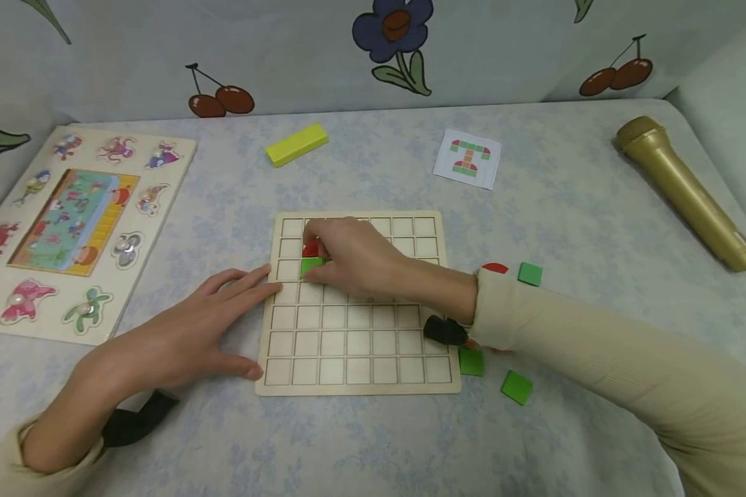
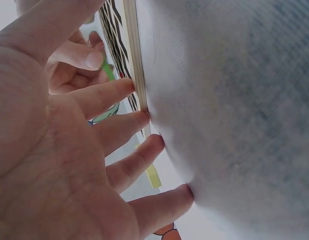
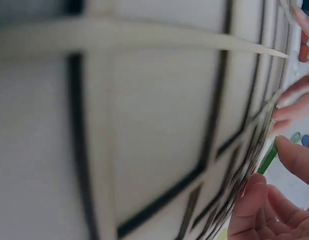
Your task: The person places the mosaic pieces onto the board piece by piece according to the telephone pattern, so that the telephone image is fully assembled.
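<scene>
Worktop (image 1: 360, 442) separated the far edge of the grid board (image 1: 360, 390) from one yellow block (image 1: 296, 145). Three loose green tiles (image 1: 517, 387) lay to its right. The right hand (image 1: 363, 259) pinched one green tile (image 1: 311, 267) over the board's left part, beside one red piece (image 1: 311, 248); the left hand's (image 1: 186, 338) fingers, spread wide, touched its left edge.

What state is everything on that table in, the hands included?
Grid board, flat, most visible squares unfilled
Left hand, fingers spread, touching the grid board's left edge
Right hand, pinching a green tile
Red piece, on the grid board, partly hidden
Other green tiles, loose, right of the grid board
Pattern card, face up
Yellow block, lying flat
Microphone, lying on its side
Picture puzzle, picture side up
</scene>
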`<state>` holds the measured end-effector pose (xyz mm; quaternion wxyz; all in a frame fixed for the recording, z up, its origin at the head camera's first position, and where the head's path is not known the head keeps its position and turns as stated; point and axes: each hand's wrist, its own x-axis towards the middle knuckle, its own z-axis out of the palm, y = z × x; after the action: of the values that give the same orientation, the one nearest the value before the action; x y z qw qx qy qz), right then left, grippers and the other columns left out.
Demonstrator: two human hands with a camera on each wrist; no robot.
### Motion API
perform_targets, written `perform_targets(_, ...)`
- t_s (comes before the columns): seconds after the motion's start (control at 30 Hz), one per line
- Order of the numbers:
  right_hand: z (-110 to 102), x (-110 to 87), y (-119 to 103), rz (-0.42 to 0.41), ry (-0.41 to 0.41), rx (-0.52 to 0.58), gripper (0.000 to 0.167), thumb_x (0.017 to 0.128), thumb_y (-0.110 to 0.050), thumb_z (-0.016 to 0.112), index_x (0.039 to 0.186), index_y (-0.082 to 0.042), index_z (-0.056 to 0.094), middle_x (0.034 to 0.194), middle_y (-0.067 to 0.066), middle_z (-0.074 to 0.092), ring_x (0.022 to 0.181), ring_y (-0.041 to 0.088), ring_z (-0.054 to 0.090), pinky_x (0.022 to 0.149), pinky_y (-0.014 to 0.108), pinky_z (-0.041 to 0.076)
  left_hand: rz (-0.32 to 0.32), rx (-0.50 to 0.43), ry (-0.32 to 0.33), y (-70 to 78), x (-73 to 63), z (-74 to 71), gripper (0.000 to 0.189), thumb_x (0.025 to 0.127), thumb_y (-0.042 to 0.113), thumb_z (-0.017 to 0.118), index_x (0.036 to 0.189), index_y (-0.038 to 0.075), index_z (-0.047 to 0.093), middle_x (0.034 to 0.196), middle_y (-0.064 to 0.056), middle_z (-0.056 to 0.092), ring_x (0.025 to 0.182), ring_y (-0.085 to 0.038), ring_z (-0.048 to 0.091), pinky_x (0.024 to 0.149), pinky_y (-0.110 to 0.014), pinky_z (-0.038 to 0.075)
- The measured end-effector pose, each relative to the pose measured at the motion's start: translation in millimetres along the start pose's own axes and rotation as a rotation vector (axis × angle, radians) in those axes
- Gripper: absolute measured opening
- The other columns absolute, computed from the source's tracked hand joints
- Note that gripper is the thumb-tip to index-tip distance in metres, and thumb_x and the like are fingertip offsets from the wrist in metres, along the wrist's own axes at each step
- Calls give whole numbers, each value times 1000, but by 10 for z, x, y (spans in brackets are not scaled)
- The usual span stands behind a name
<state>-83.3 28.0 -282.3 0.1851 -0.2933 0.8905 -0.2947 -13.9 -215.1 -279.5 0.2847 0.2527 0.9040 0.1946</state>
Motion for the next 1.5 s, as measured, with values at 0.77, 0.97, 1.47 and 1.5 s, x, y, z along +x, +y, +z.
perform_targets(0.77,66,16,27,-38,-21,-62,19,88,-9,68,106,-9,64,93,0,58,88,15,52,76,29,43,9,4,18,-3,-8,8,103,73,62,77,156,23,30,165,0,11,145,-29,14,103,-57,35)
perform_targets(0.97,65,1,32,-39,-15,-60,19,87,-7,68,106,-9,64,94,0,59,89,15,51,76,29,43,8,1,18,-1,-5,9,103,73,62,77,156,23,30,165,0,11,145,-29,14,103,-57,34)
perform_targets(1.47,28,-44,54,-37,-23,-22,22,88,-7,68,110,-10,67,95,1,60,88,15,52,78,29,43,4,-2,14,2,1,10,104,72,62,77,156,24,30,165,0,11,145,-30,13,102,-58,34)
perform_targets(1.5,16,-55,58,-34,-24,-19,23,88,-7,68,111,-11,68,96,0,61,89,14,53,79,28,43,3,-3,14,2,1,11,104,72,62,77,156,24,30,165,0,11,145,-30,13,102,-58,34)
